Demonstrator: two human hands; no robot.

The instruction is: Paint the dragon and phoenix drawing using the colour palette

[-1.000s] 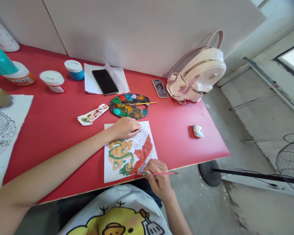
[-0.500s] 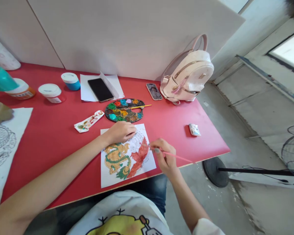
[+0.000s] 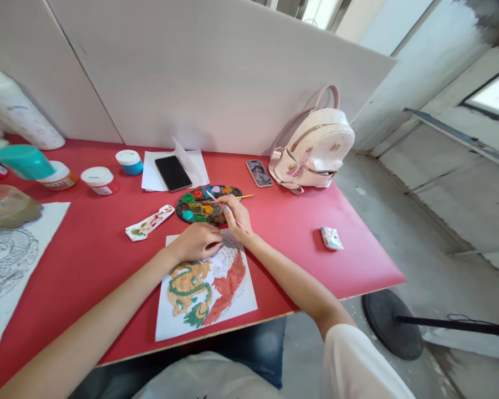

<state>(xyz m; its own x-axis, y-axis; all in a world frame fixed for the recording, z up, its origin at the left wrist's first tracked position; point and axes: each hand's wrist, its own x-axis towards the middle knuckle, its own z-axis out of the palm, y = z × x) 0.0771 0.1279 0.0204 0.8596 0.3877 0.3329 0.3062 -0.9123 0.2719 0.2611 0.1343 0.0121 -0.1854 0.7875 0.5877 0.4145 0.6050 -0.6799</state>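
My right hand (image 3: pixel 236 215) pinches a thin pink paintbrush (image 3: pixel 212 198), its tip over the blue and red paints on the palette (image 3: pixel 179 207). Another brush with a yellow handle (image 3: pixel 247 196) lies across that palette, partly covered by my fingers. Loosely curled, my left hand (image 3: pixel 197 242) rests on the top edge of the drawing sheet (image 3: pixel 163 327). A painted orange and green dragon (image 3: pixel 189 282) fills the sheet's left side, and a red painted shape (image 3: pixel 228 282) its right. Line art near the top is uncoloured and partly hidden by my hands.
Left of the palette lies a paint-stained tissue (image 3: pixel 149 223). Behind are a black phone (image 3: pixel 173 173) on white papers, a second phone (image 3: pixel 259 173) and a pink backpack (image 3: pixel 316 149). Paint jars (image 3: pixel 100 181), a cloudy water container (image 3: pixel 10 208) and another drawing (image 3: pixel 8 266) stand left.
My right hand has moved with the paintbrush from the red part of the drawing up and left to the palette. My left hand stays on the sheet. The view has shifted.
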